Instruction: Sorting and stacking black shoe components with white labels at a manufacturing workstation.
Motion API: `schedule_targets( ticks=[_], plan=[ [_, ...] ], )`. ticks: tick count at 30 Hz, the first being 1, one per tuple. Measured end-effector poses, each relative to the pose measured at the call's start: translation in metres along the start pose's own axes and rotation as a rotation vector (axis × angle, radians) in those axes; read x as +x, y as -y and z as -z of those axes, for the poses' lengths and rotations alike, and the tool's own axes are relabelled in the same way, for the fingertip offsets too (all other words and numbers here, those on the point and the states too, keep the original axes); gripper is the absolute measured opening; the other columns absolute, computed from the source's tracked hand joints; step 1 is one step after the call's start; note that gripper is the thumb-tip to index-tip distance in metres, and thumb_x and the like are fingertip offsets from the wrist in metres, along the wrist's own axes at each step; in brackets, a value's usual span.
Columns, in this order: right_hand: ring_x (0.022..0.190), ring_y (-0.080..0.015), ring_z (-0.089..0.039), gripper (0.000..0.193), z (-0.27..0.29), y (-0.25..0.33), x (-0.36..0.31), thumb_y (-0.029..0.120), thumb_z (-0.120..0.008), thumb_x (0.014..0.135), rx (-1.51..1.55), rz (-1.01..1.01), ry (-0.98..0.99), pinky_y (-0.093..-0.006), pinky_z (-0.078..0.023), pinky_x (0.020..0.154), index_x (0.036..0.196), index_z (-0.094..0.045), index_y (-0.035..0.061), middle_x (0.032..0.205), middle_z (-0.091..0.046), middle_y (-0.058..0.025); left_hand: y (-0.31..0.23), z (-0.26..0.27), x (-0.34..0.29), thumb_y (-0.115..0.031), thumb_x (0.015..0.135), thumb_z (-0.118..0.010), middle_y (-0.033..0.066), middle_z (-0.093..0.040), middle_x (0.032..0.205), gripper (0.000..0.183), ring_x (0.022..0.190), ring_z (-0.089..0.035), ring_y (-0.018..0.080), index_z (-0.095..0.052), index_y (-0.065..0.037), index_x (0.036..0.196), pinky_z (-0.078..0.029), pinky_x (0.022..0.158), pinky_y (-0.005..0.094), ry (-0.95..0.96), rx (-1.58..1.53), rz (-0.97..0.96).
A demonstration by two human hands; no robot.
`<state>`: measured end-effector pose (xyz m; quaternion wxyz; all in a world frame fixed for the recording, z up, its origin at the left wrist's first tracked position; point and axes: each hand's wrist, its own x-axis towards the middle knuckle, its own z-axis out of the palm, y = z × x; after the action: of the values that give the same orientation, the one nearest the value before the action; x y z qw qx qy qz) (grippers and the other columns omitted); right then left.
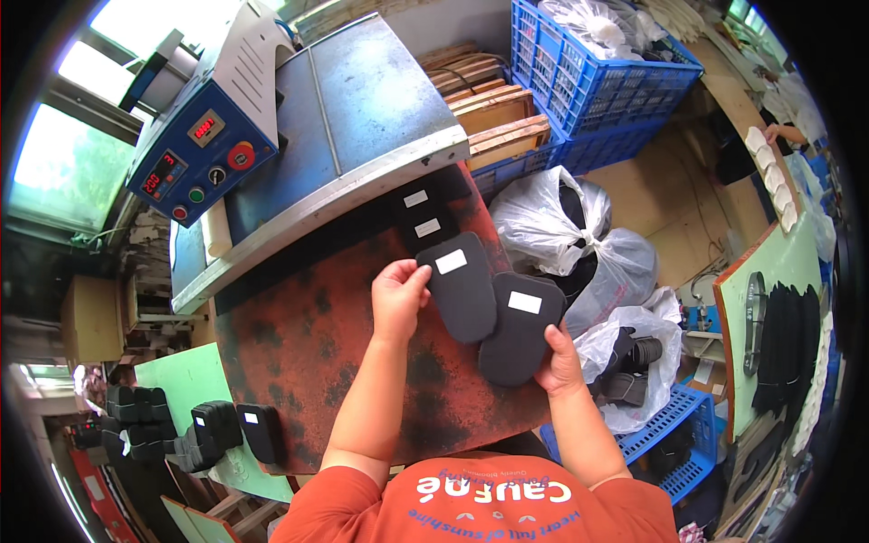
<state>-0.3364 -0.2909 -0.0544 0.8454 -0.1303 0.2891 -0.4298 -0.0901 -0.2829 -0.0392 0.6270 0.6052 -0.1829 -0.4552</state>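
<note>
My left hand (399,288) pinches the upper left corner of a black tongue-shaped pad (463,303) that bears a white label. In my right hand (559,360) is a second black tongue-shaped pad (514,344), gripped at its right edge, also with a white label. The two pads overlap slightly over the stained red-brown board (317,371). Farther back, two more white labels show on black pieces (421,213) lying beside the metal platform's front edge; their outlines are hard to make out.
A machine with a blue control box (204,149) stands on the blue metal platform (371,81). More black pads (261,433) sit at the board's left. Tied plastic bags (579,240), blue crates (588,81) and an open bag of black pieces (634,362) stand to the right.
</note>
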Motion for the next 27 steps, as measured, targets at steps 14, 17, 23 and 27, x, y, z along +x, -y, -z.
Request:
schedule_targets(
  ticks=[14, 17, 23, 27],
  plan=[
    [0.112, -0.0256, -0.051, 0.058, 0.004, 0.006, -0.014, 0.018, -0.068, 0.078, -0.031, -0.015, -0.076, -0.0402, -0.042, 0.096, 0.129, -0.043, 0.0084, 0.122, -0.053, -0.0092, 0.011, -0.013, -0.034, -0.004, 0.081, -0.065, 0.0009, -0.061, 0.076, 0.016, 0.057, -0.052, 0.0037, -0.06, 0.0, 0.096, -0.043, 0.051, 0.0176, 0.014, 0.062, 0.014],
    [0.108, -0.0286, -0.054, 0.056, 0.019, 0.026, -0.02, 0.024, -0.066, 0.076, 0.144, -0.095, 0.021, -0.0407, -0.042, 0.096, 0.124, -0.047, 0.0006, 0.118, -0.056, -0.0134, 0.019, 0.0, -0.02, -0.005, 0.081, -0.064, 0.0002, -0.06, 0.074, 0.015, 0.054, -0.05, 0.0051, -0.06, 0.0, 0.095, -0.042, 0.048, 0.0187, -0.059, 0.152, 0.005],
    [0.109, -0.0239, -0.053, 0.052, 0.012, 0.012, -0.025, 0.009, -0.065, 0.079, -0.07, -0.039, -0.084, -0.038, -0.043, 0.095, 0.126, -0.044, 0.008, 0.119, -0.054, -0.0079, 0.016, -0.022, -0.048, -0.006, 0.08, -0.067, 0.0014, -0.06, 0.082, 0.025, 0.065, -0.053, 0.0054, -0.06, 0.001, 0.103, -0.046, 0.056, 0.0199, -0.009, 0.435, -0.316],
    [0.112, -0.0235, -0.051, 0.052, 0.014, 0.007, -0.028, 0.011, -0.065, 0.081, -0.073, -0.026, -0.072, -0.0382, -0.041, 0.096, 0.128, -0.043, 0.0086, 0.121, -0.052, -0.008, 0.015, -0.028, -0.072, -0.005, 0.081, -0.065, -0.0002, -0.061, 0.078, 0.027, 0.06, -0.053, 0.0042, -0.058, 0.0, 0.107, -0.045, 0.052, 0.0185, 0.192, 0.165, 0.007]
  ],
)
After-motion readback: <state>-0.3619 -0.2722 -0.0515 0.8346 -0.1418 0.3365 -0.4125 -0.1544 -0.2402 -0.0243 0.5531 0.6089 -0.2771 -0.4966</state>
